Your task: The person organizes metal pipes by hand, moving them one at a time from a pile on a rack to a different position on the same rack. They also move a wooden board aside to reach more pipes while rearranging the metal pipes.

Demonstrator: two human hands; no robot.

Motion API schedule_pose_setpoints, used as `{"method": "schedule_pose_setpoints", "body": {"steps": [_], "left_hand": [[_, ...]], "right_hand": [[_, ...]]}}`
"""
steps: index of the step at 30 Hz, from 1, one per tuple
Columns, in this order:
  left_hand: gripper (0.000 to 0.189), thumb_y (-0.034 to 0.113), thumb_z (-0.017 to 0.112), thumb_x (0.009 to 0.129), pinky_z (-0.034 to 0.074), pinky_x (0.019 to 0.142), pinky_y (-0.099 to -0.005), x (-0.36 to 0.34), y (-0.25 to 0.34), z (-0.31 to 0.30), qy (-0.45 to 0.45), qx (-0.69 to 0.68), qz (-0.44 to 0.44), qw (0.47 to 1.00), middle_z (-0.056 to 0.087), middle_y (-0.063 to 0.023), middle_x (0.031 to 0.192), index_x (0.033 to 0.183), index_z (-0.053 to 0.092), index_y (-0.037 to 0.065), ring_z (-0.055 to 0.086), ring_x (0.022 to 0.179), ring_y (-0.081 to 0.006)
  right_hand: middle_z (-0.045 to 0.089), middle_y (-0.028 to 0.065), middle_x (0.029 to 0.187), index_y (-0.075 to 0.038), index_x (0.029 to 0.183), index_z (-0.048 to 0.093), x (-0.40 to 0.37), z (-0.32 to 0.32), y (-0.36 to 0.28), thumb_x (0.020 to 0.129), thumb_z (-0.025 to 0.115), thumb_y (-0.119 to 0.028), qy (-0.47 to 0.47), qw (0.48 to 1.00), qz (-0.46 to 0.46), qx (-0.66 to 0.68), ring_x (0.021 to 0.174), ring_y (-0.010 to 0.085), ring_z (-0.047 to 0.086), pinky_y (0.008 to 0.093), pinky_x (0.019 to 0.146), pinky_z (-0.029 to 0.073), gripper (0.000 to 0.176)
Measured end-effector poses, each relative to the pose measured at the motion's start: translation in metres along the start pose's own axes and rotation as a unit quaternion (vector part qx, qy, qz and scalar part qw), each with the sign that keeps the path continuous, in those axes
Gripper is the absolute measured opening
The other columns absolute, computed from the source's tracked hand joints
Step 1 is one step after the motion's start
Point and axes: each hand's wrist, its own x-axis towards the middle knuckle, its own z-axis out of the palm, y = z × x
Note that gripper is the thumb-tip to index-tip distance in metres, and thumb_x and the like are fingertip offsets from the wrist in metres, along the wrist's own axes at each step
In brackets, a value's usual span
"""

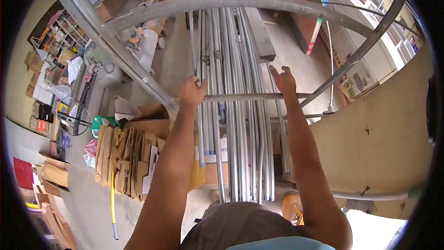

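My left hand is closed, its fingers curled round a thin metal pipe at the left side of a long bundle. It sits by the left end of a horizontal metal crossbar. My right hand is raised near the crossbar's right part, thumb and fingers apart with nothing between them. Between my hands lie several long shiny metal pipes, running away from me under the crossbar. Some have blue ends. A separate pipe lies just below my right hand.
A curved metal frame bar arches ahead, joined to a slanted left post and a right post. Flattened cardboard stands at left beside a yellow pole. A tank-like compressor is farther back. A curved beige panel stands right.
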Motion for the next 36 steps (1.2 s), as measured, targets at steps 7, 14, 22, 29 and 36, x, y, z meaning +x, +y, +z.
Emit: {"method": "schedule_pose_setpoints", "body": {"steps": [7, 14, 22, 29, 36], "left_hand": [[0.038, 0.041, 0.061, 0.079, 0.050, 0.078, -0.0441, 0.004, -0.004, 0.003, 0.011, 0.009, 0.018, 1.000, 0.069, -0.0132, 0.084, 0.093, 0.066, 0.007, 0.066, 0.084, -0.0333], [0.037, 0.041, 0.061, 0.078, 0.051, 0.076, -0.0439, 0.004, 0.001, 0.000, 0.004, 0.011, 0.002, 1.000, 0.069, -0.0113, 0.084, 0.094, 0.066, 0.007, 0.066, 0.080, -0.0327], [0.037, 0.040, 0.063, 0.078, 0.051, 0.073, -0.0427, 0.002, 0.004, -0.002, 0.026, 0.005, -0.011, 1.000, 0.067, -0.0100, 0.077, 0.096, 0.066, 0.008, 0.065, 0.077, -0.0310], [0.036, 0.038, 0.063, 0.078, 0.050, 0.076, -0.0436, 0.005, -0.006, 0.003, 0.040, -0.001, 0.015, 0.999, 0.068, -0.0135, 0.080, 0.094, 0.067, 0.007, 0.066, 0.080, -0.0325], [0.036, 0.039, 0.065, 0.078, 0.050, 0.076, -0.0451, 0.003, -0.002, 0.000, 0.046, -0.026, 0.028, 0.998, 0.068, -0.0154, 0.082, 0.093, 0.067, 0.006, 0.065, 0.080, -0.0341]], "right_hand": [[0.051, 0.0243, 0.125, 0.001, 0.135, 0.038, 0.024, -0.049, -0.117, 0.071, 0.069, -0.060, 0.034, 0.999, 0.034, -0.014, 0.118, 0.0378, 0.052, 0.0426, 0.097, 0.044, 0.094], [0.054, 0.0204, 0.125, 0.001, 0.131, 0.044, 0.104, -0.017, -0.140, 0.066, 0.073, -0.061, -0.056, 0.993, 0.054, -0.092, 0.117, 0.0326, 0.055, 0.0403, 0.094, 0.047, 0.094], [0.063, 0.0164, 0.117, 0.002, 0.121, 0.054, 0.128, -0.003, -0.128, 0.065, 0.076, -0.042, -0.087, 0.989, 0.096, -0.074, 0.107, 0.0300, 0.062, 0.0387, 0.091, 0.051, 0.074], [0.063, 0.0227, 0.114, 0.004, 0.116, 0.055, 0.106, -0.015, -0.136, 0.063, 0.072, -0.040, -0.075, 0.991, 0.096, -0.049, 0.105, 0.0336, 0.062, 0.0402, 0.090, 0.050, 0.071], [0.063, 0.0239, 0.112, 0.005, 0.120, 0.048, 0.074, -0.042, -0.121, 0.063, 0.072, -0.042, -0.083, 0.987, 0.095, -0.099, 0.105, 0.0346, 0.062, 0.0396, 0.091, 0.050, 0.078]]}}
